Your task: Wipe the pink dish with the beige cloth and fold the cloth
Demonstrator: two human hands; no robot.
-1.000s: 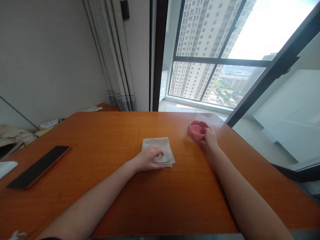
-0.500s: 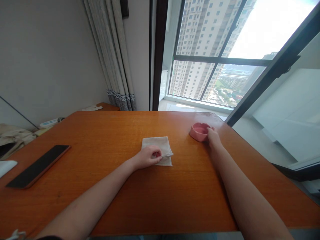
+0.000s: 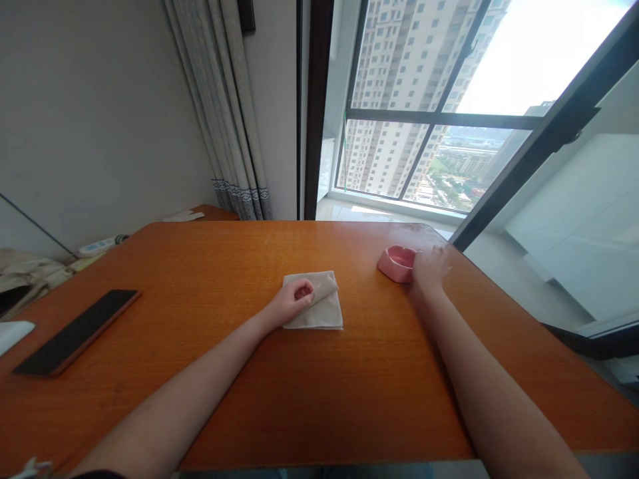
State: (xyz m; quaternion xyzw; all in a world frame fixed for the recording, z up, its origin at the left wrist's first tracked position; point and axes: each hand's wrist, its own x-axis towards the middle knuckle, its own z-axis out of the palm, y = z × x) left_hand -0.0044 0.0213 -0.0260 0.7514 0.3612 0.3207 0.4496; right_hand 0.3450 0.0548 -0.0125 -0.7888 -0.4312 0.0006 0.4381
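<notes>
A folded white cloth [image 3: 322, 314] lies flat near the middle of the wooden table. My left hand [image 3: 293, 299] rests over its left part, thumb and fingers curled together on the cloth's upper layer, which is creased at the fingertips. To the right and farther back sits a pink faceted ashtray [image 3: 396, 265], upright on the tabletop. Close against its right side is my right hand [image 3: 429, 267], blurred by motion, with its fingers spread and pointing away to the right. The hand hides part of the ashtray's right edge.
A long black flat object with a reddish edge [image 3: 77, 332] lies on the left of the wooden table [image 3: 309, 399]. Beyond the left edge are a white power strip [image 3: 102, 245] and crumpled beige fabric [image 3: 24, 266]. A curtain [image 3: 224, 100] and a large window stand behind.
My right hand has let go of the ashtray's rim and spread its fingers. The left hand has moved slightly up and left, drawing the cloth's upper layer with it.
</notes>
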